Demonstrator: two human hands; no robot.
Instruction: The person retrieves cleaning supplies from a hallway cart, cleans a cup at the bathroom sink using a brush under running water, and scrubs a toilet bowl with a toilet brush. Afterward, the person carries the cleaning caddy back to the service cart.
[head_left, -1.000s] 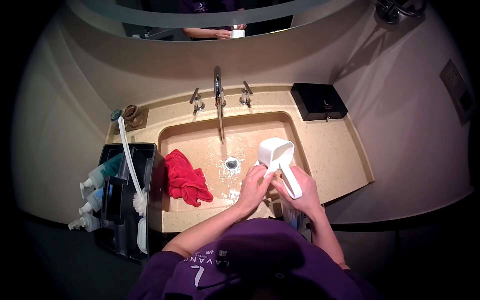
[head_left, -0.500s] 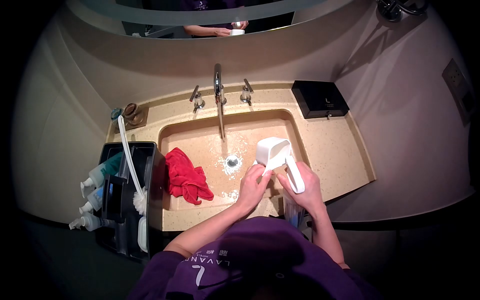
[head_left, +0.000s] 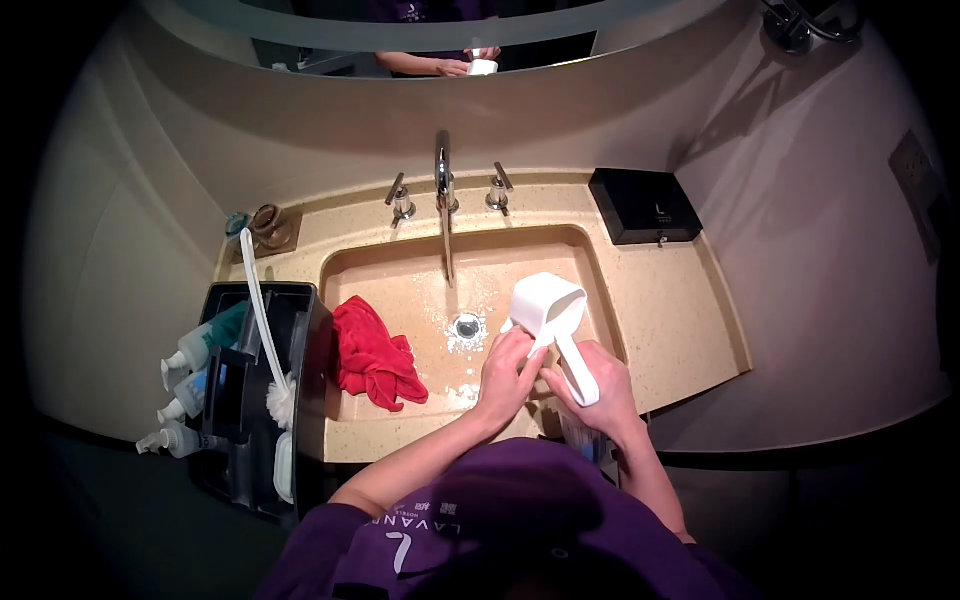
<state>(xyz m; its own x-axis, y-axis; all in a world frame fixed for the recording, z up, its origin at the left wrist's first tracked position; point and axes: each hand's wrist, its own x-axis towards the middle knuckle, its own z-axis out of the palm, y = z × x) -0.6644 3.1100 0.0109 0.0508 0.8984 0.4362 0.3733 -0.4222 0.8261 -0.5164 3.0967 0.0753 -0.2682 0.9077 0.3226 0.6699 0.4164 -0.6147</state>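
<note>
A white plastic scoop [head_left: 545, 305] with a long handle is held over the right front part of the sink basin [head_left: 400, 265]. My left hand [head_left: 508, 380] is closed on the scoop's near left edge, thumb and fingers pinching it. My right hand [head_left: 600, 392] is wrapped round the handle. Water runs from the tap [head_left: 443, 170] into the basin, left of the scoop, near the drain [head_left: 467, 326]. A crumpled red cloth [head_left: 375, 355] lies over the left side of the basin. Below my right hand a clear container [head_left: 582, 438] is partly hidden.
A black caddy [head_left: 318, 345] with pump bottles [head_left: 190, 350] and a white brush [head_left: 262, 310] stands at the left. A black box [head_left: 647, 205] sits at the counter's back right. Glasses [head_left: 268, 222] stand at the back left, below a mirror [head_left: 340, 60].
The scoop's handle swung more upright half a second ago and is now tilted back, with my right hand turning along with it. The view has shifted slightly.
</note>
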